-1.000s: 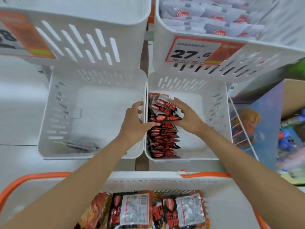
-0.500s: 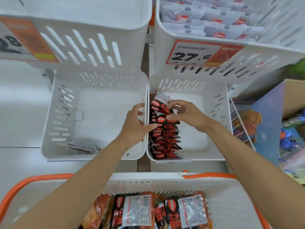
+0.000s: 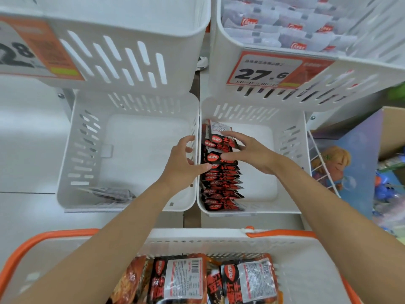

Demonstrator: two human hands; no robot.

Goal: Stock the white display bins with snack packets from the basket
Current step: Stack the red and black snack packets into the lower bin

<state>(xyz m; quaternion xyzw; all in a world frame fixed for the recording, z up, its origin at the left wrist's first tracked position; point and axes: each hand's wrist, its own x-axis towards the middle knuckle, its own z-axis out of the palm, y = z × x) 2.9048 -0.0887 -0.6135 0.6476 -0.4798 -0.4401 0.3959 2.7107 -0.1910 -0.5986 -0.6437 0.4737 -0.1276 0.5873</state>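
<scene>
I see the right hand (image 3: 254, 156) pinch red packets (image 3: 221, 185) under the 27.6 tag (image 3: 263, 71); the left hand (image 3: 182, 167) is loose, thumb touching them.

Retail shop aisle, white display bins (image 3: 131, 51) with orange price tags (image 3: 269, 70), orange-handled shopping basket (image 3: 219, 240) of snack packets (image 3: 182, 279)

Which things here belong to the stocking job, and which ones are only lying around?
Belong to the job:
left hand, right hand, row of red-black packets, lower right bin, lower left bin, basket, basket packets.

Only lying around:
upper right bin with pale packets, price tag, doll box.
</scene>
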